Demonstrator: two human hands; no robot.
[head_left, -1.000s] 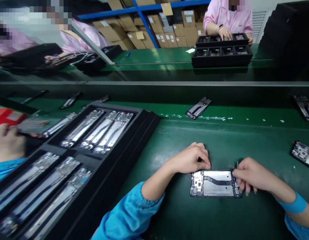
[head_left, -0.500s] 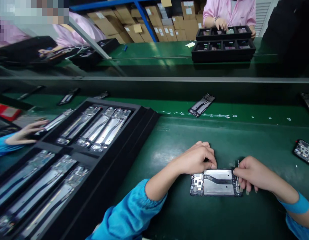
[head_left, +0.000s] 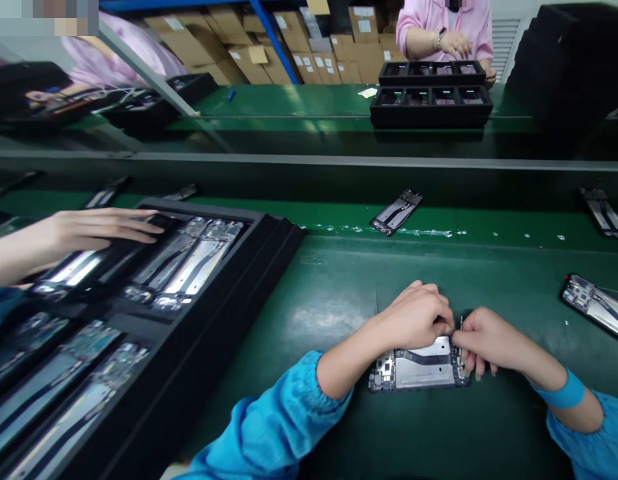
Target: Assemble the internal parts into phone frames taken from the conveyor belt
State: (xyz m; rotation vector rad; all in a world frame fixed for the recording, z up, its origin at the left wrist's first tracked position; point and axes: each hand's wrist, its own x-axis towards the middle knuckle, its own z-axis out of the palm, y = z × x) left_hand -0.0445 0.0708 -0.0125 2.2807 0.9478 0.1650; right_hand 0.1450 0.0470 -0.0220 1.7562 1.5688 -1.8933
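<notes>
An opened phone [head_left: 423,371] lies flat on the green bench, its circuit board at the left end and a silvery battery in the middle. My left hand [head_left: 419,315] is closed over its upper edge near the right end, fingertips pinched; anything between them is hidden. Beside it, my right hand [head_left: 489,341] is closed at the phone's right end. A thin upright tool [head_left: 461,323] pokes out of the right-hand pinch; its kind is unclear.
A black tray [head_left: 239,280] of opened phones stands at left, with a co-worker's hand [head_left: 89,233] over it. More opened phones lie on the strip behind [head_left: 397,211] and at right [head_left: 596,303]. Across the bench, a person in pink handles black trays [head_left: 431,117].
My left hand has slid right along the phone's upper edge, closer to my right hand. The co-worker's hand has come in over the tray with a phone. The view has shifted slightly.
</notes>
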